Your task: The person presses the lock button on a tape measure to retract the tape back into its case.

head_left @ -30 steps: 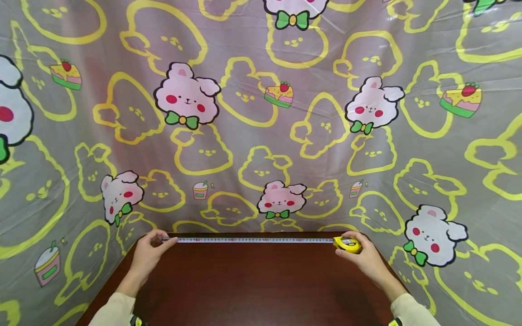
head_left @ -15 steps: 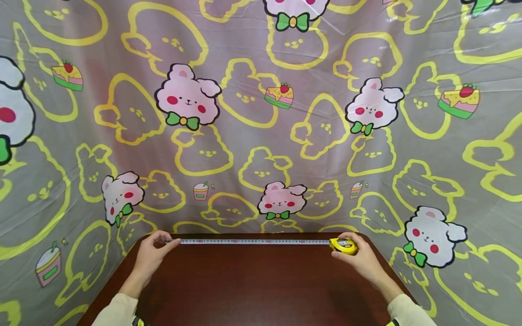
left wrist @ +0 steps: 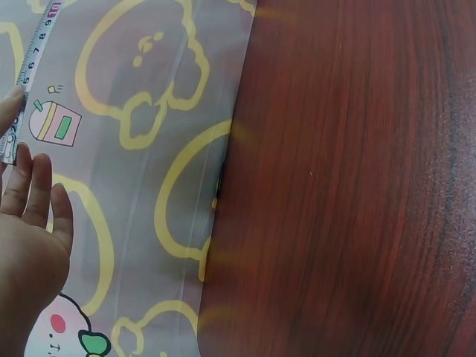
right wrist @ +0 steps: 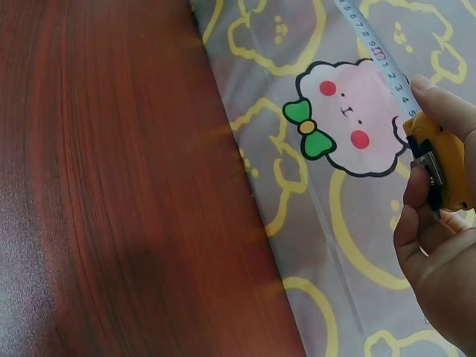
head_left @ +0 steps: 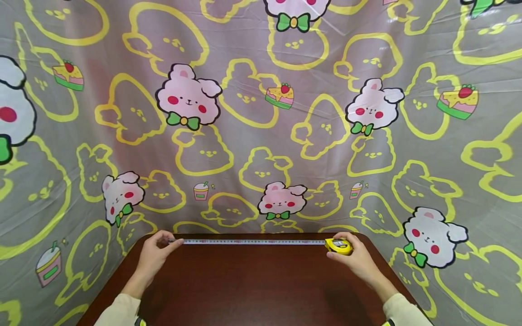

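Observation:
A white measuring tape strip (head_left: 253,242) stretches level between both hands, along the table's far edge. The left hand (head_left: 157,253) pinches its end between thumb and fingertips; in the left wrist view that hand (left wrist: 33,238) is partly cut off, with its other fingers spread below the strip (left wrist: 33,56). The right hand (head_left: 360,260) grips the yellow tape case (head_left: 340,246). In the right wrist view the case (right wrist: 446,163) sits between the thumb and curled fingers of the right hand (right wrist: 446,260), and the strip (right wrist: 383,63) runs out of it toward the upper left.
A dark red-brown wooden table (head_left: 261,285) lies under the arms. Grey curtain (head_left: 244,136) printed with yellow outlines and white bunnies hangs behind the table and along both sides.
The right hand has moved left with the case, and the left hand slightly right. The visible strip between them is shorter.

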Motion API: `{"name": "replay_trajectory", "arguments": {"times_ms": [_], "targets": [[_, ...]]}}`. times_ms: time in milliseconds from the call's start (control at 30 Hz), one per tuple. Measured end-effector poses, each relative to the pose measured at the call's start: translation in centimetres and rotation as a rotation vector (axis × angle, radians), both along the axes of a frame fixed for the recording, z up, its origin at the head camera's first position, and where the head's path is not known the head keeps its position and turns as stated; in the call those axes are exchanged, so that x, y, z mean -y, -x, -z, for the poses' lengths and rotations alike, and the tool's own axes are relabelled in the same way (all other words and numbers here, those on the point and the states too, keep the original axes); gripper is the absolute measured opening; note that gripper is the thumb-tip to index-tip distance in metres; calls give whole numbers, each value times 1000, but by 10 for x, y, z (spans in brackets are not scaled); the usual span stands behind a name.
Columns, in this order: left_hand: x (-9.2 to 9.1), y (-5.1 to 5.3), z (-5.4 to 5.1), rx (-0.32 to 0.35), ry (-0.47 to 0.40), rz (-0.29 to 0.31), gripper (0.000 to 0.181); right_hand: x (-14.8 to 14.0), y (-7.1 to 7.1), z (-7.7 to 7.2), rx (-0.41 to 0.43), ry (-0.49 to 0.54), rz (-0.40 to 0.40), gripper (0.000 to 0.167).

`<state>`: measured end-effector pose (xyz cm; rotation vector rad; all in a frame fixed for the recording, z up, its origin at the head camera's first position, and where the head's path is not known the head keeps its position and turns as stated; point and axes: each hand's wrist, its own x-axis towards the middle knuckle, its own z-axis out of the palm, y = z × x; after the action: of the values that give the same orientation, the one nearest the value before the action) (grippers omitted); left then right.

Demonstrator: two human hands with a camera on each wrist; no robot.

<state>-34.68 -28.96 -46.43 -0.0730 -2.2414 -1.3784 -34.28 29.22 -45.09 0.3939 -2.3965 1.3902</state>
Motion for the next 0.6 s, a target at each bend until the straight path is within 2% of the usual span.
{"name": "replay_trajectory", "arguments": {"times_ms": [267,600], "targets": [[-6,-1,0,-27,-6,17,31,5,0,0,6,-5,-4,54],[-14,-3,-5,-23,-26,49,31,16,5,-1,8,21,-23,53]]}}
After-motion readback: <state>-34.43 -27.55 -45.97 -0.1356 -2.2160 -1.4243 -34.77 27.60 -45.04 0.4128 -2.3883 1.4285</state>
